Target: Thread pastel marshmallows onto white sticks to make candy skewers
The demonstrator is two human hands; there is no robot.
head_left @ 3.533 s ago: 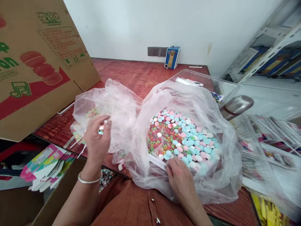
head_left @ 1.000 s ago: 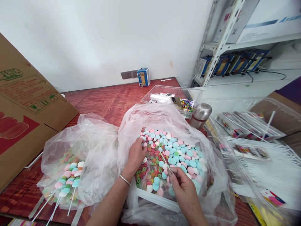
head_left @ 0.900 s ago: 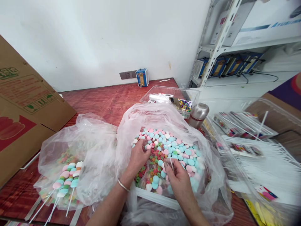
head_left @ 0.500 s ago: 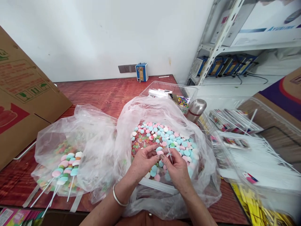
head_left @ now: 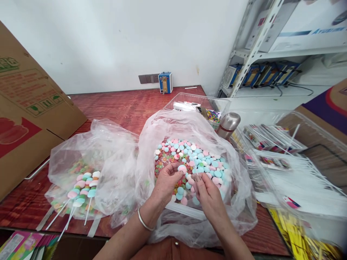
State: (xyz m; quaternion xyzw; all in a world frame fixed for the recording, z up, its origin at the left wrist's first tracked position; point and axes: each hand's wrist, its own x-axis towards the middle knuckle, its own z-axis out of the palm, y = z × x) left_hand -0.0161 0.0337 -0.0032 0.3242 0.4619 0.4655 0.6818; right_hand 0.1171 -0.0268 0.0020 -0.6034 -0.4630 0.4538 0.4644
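Observation:
My left hand (head_left: 166, 183) pinches a pink, white and blue round marshmallow candy (head_left: 182, 168) between thumb and fingers. Just to its right, the fingers of my right hand (head_left: 207, 191) are pressed together; what they hold, if anything, is hidden. Both hands are over a clear plastic bag (head_left: 151, 130), its mouth spread wide. Inside it lie many pastel pink, blue and white candies (head_left: 202, 159) and small ring-shaped gummies (head_left: 164, 164). To the left, several candy skewers (head_left: 84, 189) on white sticks rest on another clear bag (head_left: 116, 144).
A cardboard box (head_left: 35, 97) stands at the left. Behind the open bag are a clear plastic tray (head_left: 184, 96) and a steel flask (head_left: 229, 124). Right of it, a clear bin holds white sticks (head_left: 303, 180). Yellow strips (head_left: 298, 234) lie lower right.
My hands have moved slightly apart. The white stick seen by my right fingers earlier no longer shows. The candy in my left fingers is now more exposed, and the view has shifted slightly.

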